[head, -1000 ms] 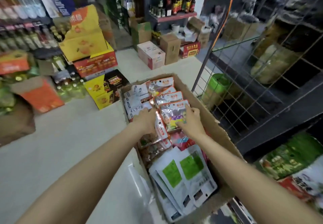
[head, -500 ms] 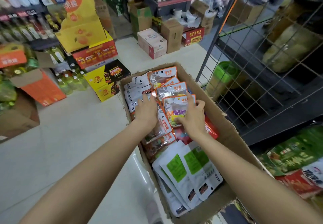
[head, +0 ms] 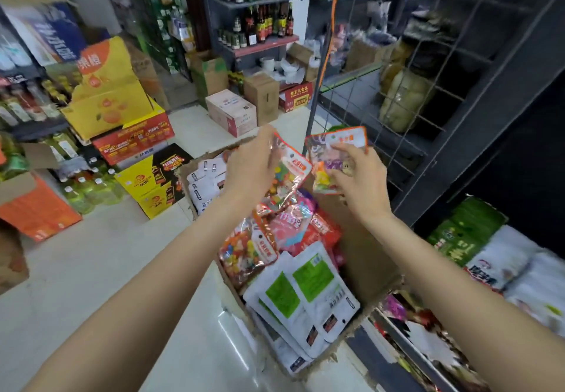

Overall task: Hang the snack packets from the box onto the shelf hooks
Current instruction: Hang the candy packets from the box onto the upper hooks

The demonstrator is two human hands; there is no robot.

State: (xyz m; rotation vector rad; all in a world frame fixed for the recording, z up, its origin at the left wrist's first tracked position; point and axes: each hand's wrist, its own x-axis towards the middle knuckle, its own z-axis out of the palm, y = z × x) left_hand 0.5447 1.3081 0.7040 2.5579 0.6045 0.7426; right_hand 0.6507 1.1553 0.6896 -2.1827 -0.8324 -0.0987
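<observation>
Both hands are coming up out of the box (head: 363, 257) now: left hand (head: 250, 165) gripping one snack packet (head: 290, 174), right hand (head: 357, 177) pinching another packet (head: 333, 159). They're probably light, crinkly and slippery, so I'm holding near the top edges.

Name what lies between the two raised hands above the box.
In the head view, only the packets they hold: the left hand grips a clear orange-edged packet; the right hand another packet.

Yellow-orange cardboard carton (head: 105, 92) at 10 o'clock carries large white characters "果橙". All other print is too blurred or small to read: red carton (head: 296, 97) at 12 o'clock, black-yellow cartons (head: 156, 177), snack packets in the brown box (head: 363, 257).
</observation>
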